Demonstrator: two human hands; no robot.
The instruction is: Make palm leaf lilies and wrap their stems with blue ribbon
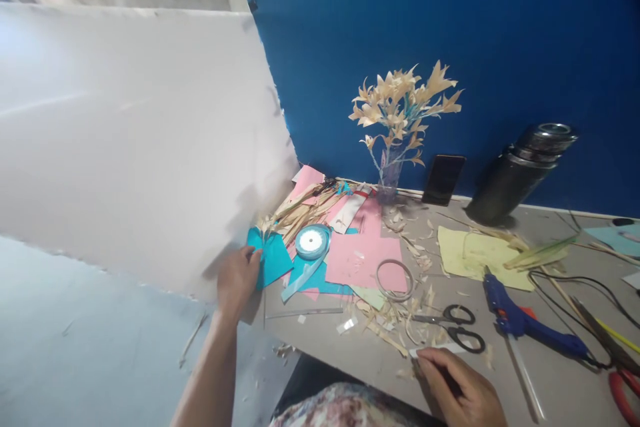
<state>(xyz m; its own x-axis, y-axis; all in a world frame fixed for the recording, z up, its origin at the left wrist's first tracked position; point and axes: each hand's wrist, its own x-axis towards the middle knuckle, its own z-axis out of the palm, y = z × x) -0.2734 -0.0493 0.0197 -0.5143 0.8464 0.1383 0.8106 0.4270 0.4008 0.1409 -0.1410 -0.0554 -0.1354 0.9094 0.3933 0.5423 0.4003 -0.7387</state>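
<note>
My left hand (239,282) is at the table's left edge, its fingers closed at the side of a turquoise paper sheet (274,260). Pale dried husk pieces (267,223) lie just above that sheet. My right hand (460,383) is low at the front edge, with thumb and forefinger pinched at one end of a narrow white strip (455,347). Beyond it lie black-handled scissors (463,327), partly over the strip. A roll of light blue ribbon (311,241) rests between turquoise and pink paper (365,257), near a beige tape ring (395,280).
A clear vase (390,173) of husk flowers (400,103) stands at the back, beside a phone (444,179) and a dark flask (520,173). A blue glue gun (530,327), its cord and red-handled cutters (623,390) lie right. Husk scraps litter the table.
</note>
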